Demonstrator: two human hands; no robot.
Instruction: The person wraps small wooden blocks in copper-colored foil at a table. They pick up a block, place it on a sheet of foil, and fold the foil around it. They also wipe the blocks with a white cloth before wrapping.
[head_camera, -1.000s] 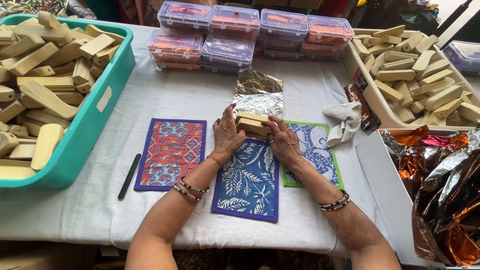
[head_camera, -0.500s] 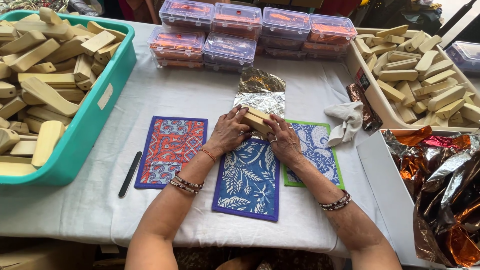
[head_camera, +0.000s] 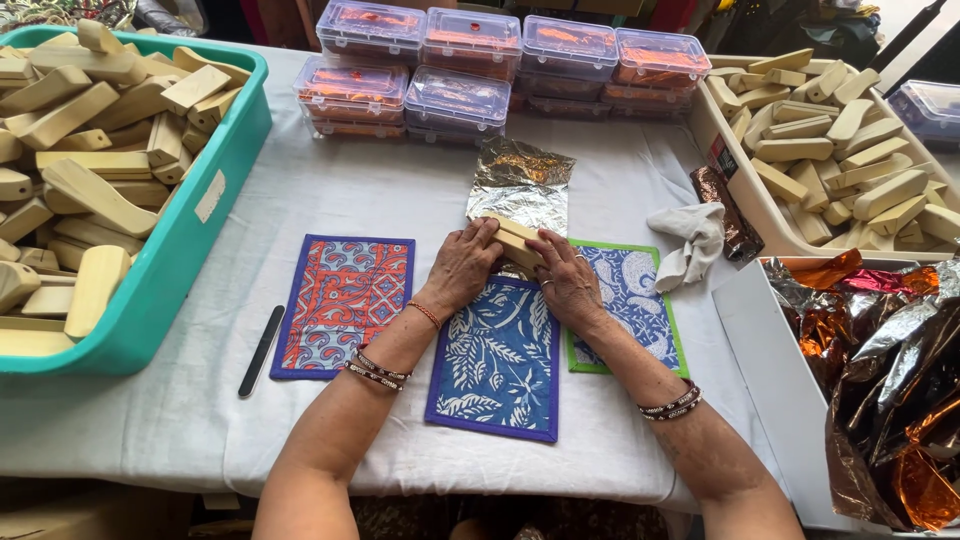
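Seen from the head camera, left hand (head_camera: 462, 264) and right hand (head_camera: 566, 277) curl their fingers around a pale rectangular wooden block (head_camera: 516, 240) above the crinkled silver foil sheet (head_camera: 520, 186); it looks light, rigid, best held by its long edges.

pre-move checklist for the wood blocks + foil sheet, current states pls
1. Both hands on the wooden blocks: ok, left hand and right hand grip them from either side.
2. Blocks stacked flush: cannot tell, fingers hide the edges.
3. Foil sheet laid out behind the blocks: ok, though crinkled and its far edge curls up.
4. Blocks fully on the foil: cannot tell, the hands cover its near edge.
5. Nearby clutter: ok, white cloth and black file lie apart from the hands.
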